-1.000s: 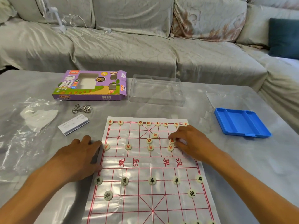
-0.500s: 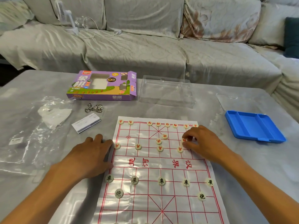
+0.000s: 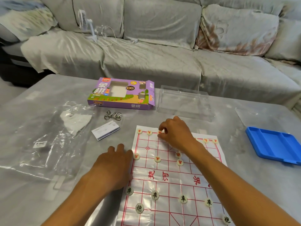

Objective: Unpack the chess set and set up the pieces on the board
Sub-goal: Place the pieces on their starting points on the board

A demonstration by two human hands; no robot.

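The unpacking looks done: the purple xiangqi box (image 3: pixel 121 93) lies on the worktop (image 3: pixel 48 201) with a clear plastic lid (image 3: pixel 184 101) beside it. The board sheet (image 3: pixel 172 176) is spread out, and most discs already sit on their points. The right hand (image 3: pixel 175 132) pinches a red piece (image 3: pixel 160 132) on the far back row; the left hand (image 3: pixel 114 163) lies with its grip spread on the sheet's left edge. I judge a few far-side placements remain.

A home living room: grey covered sofa (image 3: pixel 162 62) behind a low table (image 3: pixel 48 193)
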